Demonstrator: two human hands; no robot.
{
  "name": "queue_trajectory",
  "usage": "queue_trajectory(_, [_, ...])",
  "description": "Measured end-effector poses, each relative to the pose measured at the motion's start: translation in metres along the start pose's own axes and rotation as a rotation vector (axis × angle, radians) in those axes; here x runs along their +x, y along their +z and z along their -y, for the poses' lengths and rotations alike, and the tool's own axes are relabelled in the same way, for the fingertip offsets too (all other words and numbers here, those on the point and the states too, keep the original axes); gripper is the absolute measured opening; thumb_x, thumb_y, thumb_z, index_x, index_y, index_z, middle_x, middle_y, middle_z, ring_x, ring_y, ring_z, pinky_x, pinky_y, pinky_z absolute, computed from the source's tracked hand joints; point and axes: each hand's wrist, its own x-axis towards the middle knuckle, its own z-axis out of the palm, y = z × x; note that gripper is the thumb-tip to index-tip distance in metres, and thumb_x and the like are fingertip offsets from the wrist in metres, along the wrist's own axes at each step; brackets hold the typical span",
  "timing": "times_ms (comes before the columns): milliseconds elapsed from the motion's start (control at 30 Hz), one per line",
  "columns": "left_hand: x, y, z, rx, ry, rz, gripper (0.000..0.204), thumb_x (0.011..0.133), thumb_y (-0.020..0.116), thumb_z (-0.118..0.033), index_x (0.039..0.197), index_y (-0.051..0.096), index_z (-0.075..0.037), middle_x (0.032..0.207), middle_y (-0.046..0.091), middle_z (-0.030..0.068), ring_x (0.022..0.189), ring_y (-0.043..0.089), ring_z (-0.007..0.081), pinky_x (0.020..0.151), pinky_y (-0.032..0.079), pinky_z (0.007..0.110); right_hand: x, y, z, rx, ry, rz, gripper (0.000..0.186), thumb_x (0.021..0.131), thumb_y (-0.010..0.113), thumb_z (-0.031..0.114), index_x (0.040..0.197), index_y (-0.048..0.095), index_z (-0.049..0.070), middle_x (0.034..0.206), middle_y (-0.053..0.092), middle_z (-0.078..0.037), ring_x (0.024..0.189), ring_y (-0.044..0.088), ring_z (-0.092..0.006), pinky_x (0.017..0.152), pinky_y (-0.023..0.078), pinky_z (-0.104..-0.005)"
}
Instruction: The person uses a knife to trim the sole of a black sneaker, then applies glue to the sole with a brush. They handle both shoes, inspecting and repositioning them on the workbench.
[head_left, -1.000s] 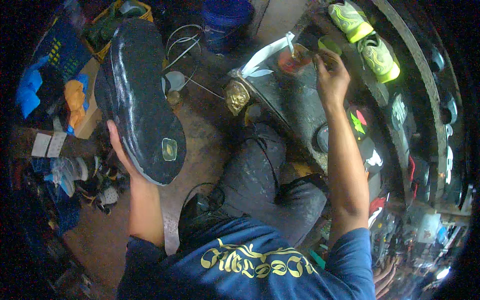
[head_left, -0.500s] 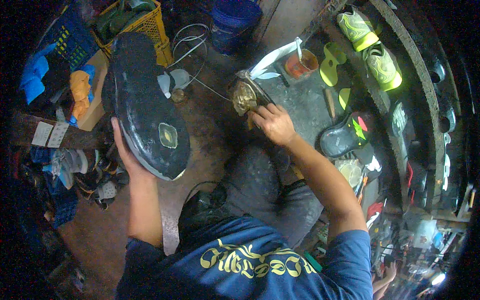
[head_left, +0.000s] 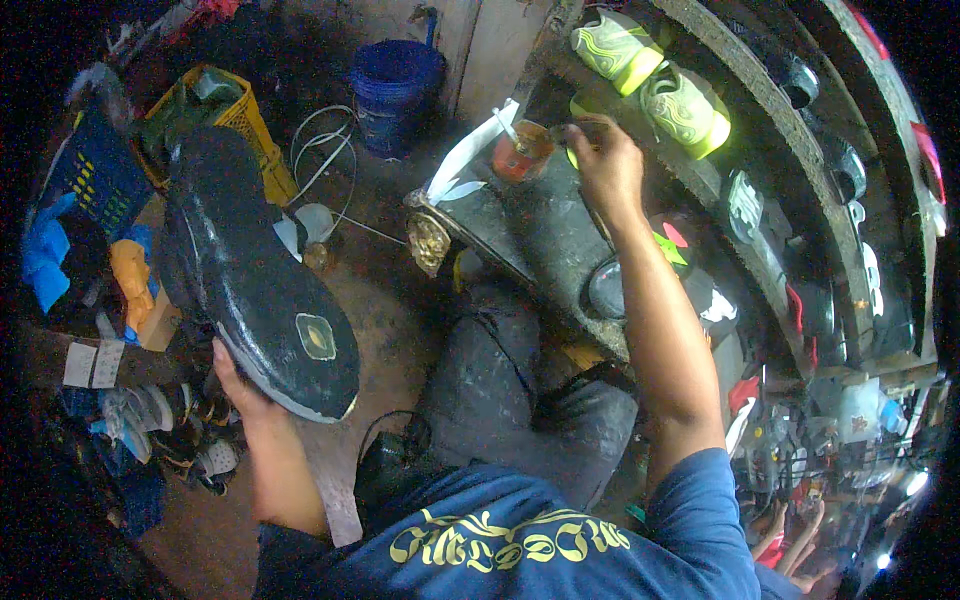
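My left hand (head_left: 245,385) grips the edge of a large black shoe sole (head_left: 255,270) at the left, fingers mostly hidden beneath it. Glossy, wet-looking streaks run along its side, and a small pale-rimmed patch (head_left: 316,336) marks its near end. Over the far side of the dark workbench (head_left: 545,225) is my right hand (head_left: 610,165), fingers curled together; what they hold, if anything, cannot be made out. It is beside an orange-red can (head_left: 522,150) and a yellow-green cut-out piece (head_left: 573,155). White strips (head_left: 475,150) lie left of the can.
A golden, crusted lump (head_left: 429,245) sits at the bench's near-left corner. Grey and neon-yellow sports shoes (head_left: 685,110) stand on shelves at the right. A blue bucket (head_left: 395,95), a yellow crate (head_left: 235,110) and a looped white cable (head_left: 325,150) lie beyond. Another person's hands (head_left: 795,540) show at lower right.
My right hand has left the golden lump at the bench corner and moved right and away, past the can. My left hand still holds the sole. The whole view has shifted.
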Motion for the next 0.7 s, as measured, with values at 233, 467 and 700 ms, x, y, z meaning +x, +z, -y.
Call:
queue_trajectory(233, [-0.010,0.019,-0.004,0.131,0.014,0.002,0.077,0.086,0.069,-0.053,0.139,0.048,-0.001,0.134,0.057,0.0130,0.119,0.058,0.0294,0.100,0.049,0.044,0.017,0.037,0.005,-0.270,0.045,0.230,0.028,0.086,0.066,0.029,0.111,0.071,0.015,0.101,0.073,-0.018,0.096,0.069,-0.0389,0.084,0.053,-0.0473])
queue_trajectory(467, [-0.003,0.028,-0.001,0.160,0.057,0.014,0.056,0.093,0.060,-0.044,0.135,0.055,-0.007,0.132,0.060,0.0097,0.122,0.055,0.0304,0.107,0.042,0.046,0.016,0.022,-0.004,-0.072,-0.025,-0.023,0.031,0.088,0.064,0.035,0.108,0.070,0.012,0.097,0.072,-0.021,0.092,0.069,-0.0409,0.082,0.055,-0.0513])
queue_trajectory(700, [0.003,0.075,-0.004,0.444,-0.004,-0.087,0.062,0.090,0.063,-0.049,0.132,0.056,-0.004,0.128,0.061,0.0091,0.116,0.058,0.0269,0.102,0.044,0.040,0.001,0.027,-0.010,0.104,0.008,-0.153,0.029,0.090,0.067,0.033,0.109,0.069,0.012,0.094,0.072,-0.021,0.090,0.069,-0.0404,0.080,0.054,-0.0480])
